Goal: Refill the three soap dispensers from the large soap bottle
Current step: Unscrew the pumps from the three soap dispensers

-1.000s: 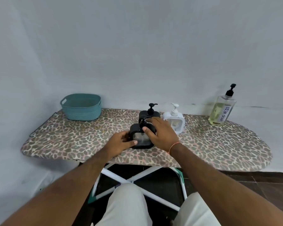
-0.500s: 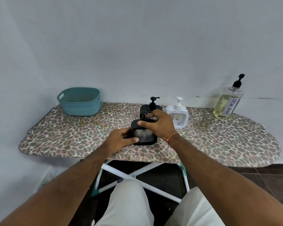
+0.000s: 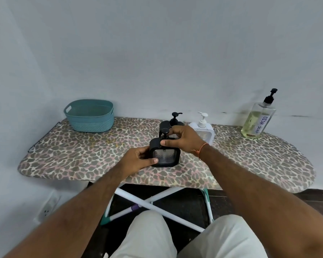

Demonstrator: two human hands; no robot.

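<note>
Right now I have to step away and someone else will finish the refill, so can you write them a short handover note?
Left hand: holds the side of the near black dispenser, which stands on the ironing board.
Right hand: on the top of that dispenser, fingers at its pump.
Second black dispenser stands just behind it; white dispenser to the right of that, pumps on.
Large soap bottle, labelled dish soap, stands at the board's far right, untouched, pump on.
Teal basket at far left.
Done: nothing poured that I can see.
Left: open, fill and close all three.
</note>
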